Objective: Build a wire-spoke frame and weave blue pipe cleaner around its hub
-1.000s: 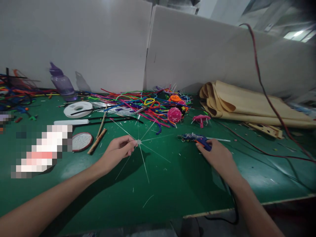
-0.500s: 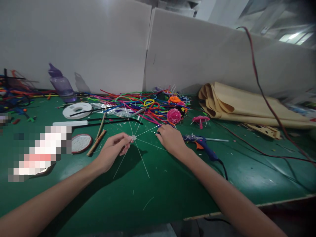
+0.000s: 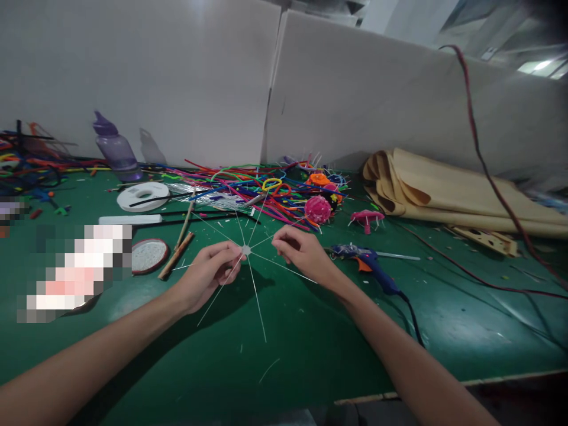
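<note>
Above the green table [image 3: 213,367], my left hand [image 3: 206,275] pinches a star-shaped frame of thin white spokes by its small pale hub [image 3: 246,250]. Its spokes fan out in several directions, and a few are hard to make out against the clutter. To the right, the thumb and fingers of my right hand [image 3: 304,251] are closed at one spoke that runs up and right from the hub. The fingers hide whether anything else is in them. A blue glue gun [image 3: 368,263] with a glue stick in it lies just right of my right hand.
Colourful pipe cleaners [image 3: 239,183] and a pink fuzzy ball [image 3: 318,209] lie behind my hands. At left are a white spool [image 3: 128,200], a purple bottle [image 3: 116,155], sticks [image 3: 175,257] and a round dish [image 3: 148,257]. Folded brown paper [image 3: 448,189] and a hanging cable [image 3: 473,118] are at right.
My right hand has drawn slightly left, its fingers now closed at a spoke near the hub. The spoked frame has turned and tilted a little in my left hand. The view has shifted slightly.
</note>
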Action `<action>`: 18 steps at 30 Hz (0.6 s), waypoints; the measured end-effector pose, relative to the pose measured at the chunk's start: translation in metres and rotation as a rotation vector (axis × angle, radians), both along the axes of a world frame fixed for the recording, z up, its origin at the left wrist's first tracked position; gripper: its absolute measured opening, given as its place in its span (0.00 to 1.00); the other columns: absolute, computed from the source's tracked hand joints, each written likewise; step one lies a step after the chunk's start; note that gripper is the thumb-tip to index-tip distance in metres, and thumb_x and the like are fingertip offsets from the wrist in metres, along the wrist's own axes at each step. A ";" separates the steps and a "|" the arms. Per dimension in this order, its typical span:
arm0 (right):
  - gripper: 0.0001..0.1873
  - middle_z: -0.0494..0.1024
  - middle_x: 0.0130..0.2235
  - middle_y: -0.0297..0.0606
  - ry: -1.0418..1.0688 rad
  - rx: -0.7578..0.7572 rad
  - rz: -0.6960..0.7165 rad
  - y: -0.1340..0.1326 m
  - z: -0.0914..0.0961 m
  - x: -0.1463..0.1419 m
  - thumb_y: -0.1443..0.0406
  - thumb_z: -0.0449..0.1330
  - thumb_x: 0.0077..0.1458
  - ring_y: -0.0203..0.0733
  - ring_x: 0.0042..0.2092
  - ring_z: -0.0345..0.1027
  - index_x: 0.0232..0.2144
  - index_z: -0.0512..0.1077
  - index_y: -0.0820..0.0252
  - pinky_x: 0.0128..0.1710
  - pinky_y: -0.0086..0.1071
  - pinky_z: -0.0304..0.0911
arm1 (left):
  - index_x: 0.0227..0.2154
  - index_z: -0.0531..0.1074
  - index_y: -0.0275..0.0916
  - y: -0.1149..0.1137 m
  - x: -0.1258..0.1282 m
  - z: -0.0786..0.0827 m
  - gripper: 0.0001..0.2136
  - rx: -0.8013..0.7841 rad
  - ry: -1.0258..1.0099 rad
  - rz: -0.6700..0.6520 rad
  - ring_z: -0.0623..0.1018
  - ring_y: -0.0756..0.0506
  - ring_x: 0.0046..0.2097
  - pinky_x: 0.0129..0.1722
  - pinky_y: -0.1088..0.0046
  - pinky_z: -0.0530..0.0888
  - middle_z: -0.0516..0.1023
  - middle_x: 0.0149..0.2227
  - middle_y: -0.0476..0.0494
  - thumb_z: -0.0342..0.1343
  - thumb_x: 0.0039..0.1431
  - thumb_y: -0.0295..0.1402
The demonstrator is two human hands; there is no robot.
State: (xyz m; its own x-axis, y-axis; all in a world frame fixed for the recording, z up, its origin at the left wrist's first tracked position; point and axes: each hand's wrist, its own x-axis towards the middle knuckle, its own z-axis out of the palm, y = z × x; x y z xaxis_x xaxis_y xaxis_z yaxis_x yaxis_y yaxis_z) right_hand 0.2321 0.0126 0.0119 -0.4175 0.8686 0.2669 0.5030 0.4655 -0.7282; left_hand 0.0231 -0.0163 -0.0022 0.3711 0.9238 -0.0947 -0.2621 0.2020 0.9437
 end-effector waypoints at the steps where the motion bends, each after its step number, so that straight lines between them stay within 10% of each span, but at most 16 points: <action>1: 0.06 0.65 0.25 0.30 0.054 -0.062 0.045 -0.004 0.002 -0.002 0.64 0.50 0.57 0.31 0.25 0.59 0.29 0.64 0.60 0.27 0.26 0.55 | 0.24 0.67 0.36 0.000 0.000 0.000 0.09 -0.008 -0.012 -0.002 0.58 0.55 0.23 0.20 0.77 0.52 0.60 0.22 0.51 0.52 0.56 0.35; 18: 0.06 0.69 0.28 0.32 0.172 -0.179 0.156 -0.020 0.005 -0.016 0.64 0.55 0.53 0.30 0.26 0.58 0.28 0.70 0.61 0.26 0.25 0.54 | 0.24 0.67 0.35 -0.004 0.004 0.004 0.09 -0.047 0.007 -0.093 0.59 0.55 0.22 0.20 0.78 0.52 0.61 0.21 0.52 0.51 0.56 0.34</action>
